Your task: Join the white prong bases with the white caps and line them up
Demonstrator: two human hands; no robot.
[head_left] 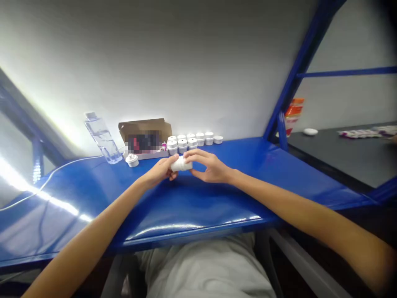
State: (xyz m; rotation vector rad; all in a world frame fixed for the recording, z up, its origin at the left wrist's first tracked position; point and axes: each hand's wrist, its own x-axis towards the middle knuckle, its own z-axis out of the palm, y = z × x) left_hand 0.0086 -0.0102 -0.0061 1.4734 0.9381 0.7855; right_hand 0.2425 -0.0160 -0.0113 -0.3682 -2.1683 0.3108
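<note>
Both hands, left hand (pixel 161 170) and right hand (pixel 209 167), grip unlabelled white jar (pixel 181 164).

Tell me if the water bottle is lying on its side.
No, the water bottle stands upright on the blue table, left of the cardboard box.

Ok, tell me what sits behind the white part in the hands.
Behind the white part, gripped by left hand and right hand, stand rows of white caps and a cardboard box. The fingers cover the part's ends; the box's contents are blurred.
</note>
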